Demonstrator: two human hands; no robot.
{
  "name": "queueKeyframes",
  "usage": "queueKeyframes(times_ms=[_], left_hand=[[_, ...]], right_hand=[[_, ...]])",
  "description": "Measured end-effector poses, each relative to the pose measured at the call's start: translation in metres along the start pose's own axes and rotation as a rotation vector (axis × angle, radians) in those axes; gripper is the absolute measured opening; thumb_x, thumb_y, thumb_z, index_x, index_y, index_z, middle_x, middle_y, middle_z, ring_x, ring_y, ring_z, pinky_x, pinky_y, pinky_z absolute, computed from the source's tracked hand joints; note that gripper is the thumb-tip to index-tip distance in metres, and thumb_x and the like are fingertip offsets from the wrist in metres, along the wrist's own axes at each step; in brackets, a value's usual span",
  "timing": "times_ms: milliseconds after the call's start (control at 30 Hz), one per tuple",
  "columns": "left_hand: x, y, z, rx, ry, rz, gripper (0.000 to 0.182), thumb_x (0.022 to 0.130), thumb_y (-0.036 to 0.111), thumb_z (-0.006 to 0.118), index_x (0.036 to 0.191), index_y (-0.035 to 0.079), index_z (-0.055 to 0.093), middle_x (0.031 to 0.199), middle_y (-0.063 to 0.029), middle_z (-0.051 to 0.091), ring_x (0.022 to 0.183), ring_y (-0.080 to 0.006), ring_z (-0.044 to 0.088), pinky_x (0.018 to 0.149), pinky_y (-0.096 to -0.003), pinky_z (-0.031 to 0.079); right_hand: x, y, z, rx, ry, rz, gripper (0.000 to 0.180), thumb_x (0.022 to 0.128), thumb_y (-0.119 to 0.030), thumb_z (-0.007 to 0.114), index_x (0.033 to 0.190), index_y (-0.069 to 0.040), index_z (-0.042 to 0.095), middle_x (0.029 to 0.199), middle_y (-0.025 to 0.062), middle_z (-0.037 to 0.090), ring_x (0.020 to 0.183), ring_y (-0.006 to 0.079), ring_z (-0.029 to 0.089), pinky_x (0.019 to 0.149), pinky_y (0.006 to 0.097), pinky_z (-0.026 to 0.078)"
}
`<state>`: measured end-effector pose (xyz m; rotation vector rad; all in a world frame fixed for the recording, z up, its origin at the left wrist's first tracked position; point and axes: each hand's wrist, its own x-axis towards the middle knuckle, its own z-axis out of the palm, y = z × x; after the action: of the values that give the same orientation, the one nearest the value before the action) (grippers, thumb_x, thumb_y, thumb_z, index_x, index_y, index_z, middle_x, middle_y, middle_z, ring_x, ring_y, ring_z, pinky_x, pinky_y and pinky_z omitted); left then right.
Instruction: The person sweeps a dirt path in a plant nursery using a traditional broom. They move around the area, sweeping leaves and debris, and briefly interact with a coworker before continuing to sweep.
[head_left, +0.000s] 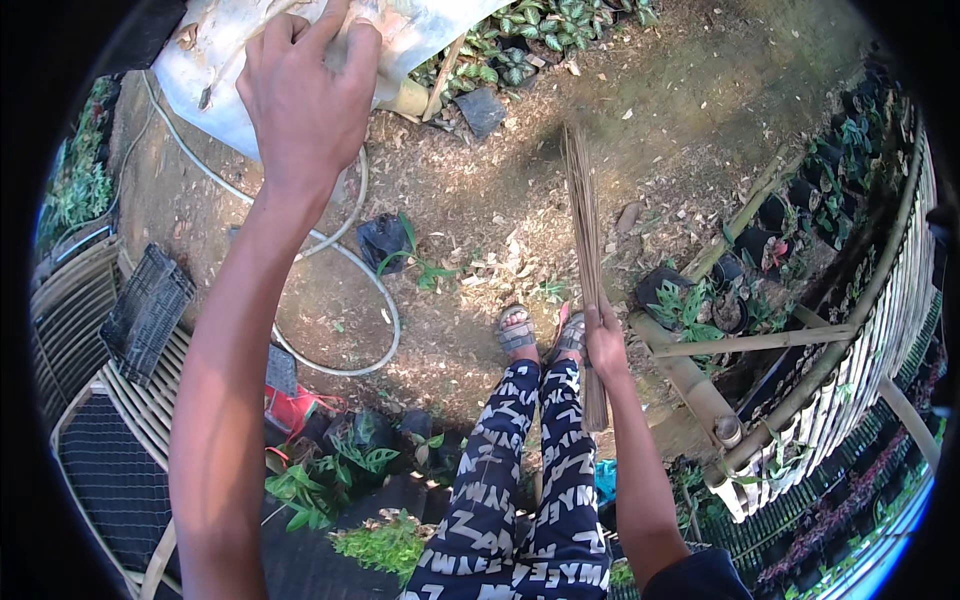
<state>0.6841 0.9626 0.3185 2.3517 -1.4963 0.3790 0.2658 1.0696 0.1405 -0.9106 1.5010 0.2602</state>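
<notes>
My right hand (606, 341) grips a broom of thin stiff sticks (582, 217) around its lower part. The butt end points toward me, and the tips spread over the ground ahead. My left hand (307, 101) reaches far forward over a pale translucent plastic sheet (431, 34) at the top edge. Its fingers are bent and somewhat apart, with the fingertips partly cut off by the frame. Whether they pinch the sheet or only touch it, I cannot tell. Beneath the broom, wood chips (514, 259) lie scattered across bare soil.
A pale hose (394, 330) loops on the ground at left. A black plastic pot bag (382, 240) lies near it. Bamboo fencing (862, 375) and potted plants (690, 307) border the right. At left, a black plastic crate (146, 315) rests on bamboo slats. Leafy plants (540, 26) grow ahead.
</notes>
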Motion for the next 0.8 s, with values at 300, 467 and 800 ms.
queueKeyframes(times_ms=[300,467,800], left_hand=[[-0.008,0.001,-0.008,-0.192,0.036,0.017,0.043,0.094,0.031,0.061,0.131,0.009,0.067,0.101,-0.0156,0.056,0.099,-0.0288,0.053,0.090,-0.0394,0.043],[-0.140,0.032,-0.055,-0.376,0.160,-0.371,0.036,0.088,0.015,0.070,0.122,0.002,0.065,0.114,-0.0178,0.052,0.107,-0.0315,0.053,0.096,-0.0438,0.042],[-0.414,0.037,0.008,-1.227,0.052,-1.983,0.046,0.103,0.037,0.059,0.133,0.005,0.046,0.102,-0.0056,0.064,0.071,-0.0148,0.061,0.062,-0.0326,0.049]], right_hand=[[-0.124,0.031,0.093,-0.028,-0.311,0.105,0.056,0.106,-0.032,0.046,0.158,-0.020,0.032,0.067,0.0033,0.054,0.056,0.0123,0.053,0.053,0.0309,0.049],[-0.158,-0.024,0.076,-0.209,-0.446,0.105,0.063,0.107,-0.036,0.044,0.161,-0.021,0.017,0.069,0.0047,0.053,0.056,0.0150,0.055,0.054,0.0340,0.050],[-0.008,-0.089,0.112,-0.968,-0.962,-0.240,0.062,0.107,-0.053,0.029,0.144,-0.005,0.041,0.129,0.0278,0.059,0.116,0.0386,0.063,0.101,0.0500,0.048]])
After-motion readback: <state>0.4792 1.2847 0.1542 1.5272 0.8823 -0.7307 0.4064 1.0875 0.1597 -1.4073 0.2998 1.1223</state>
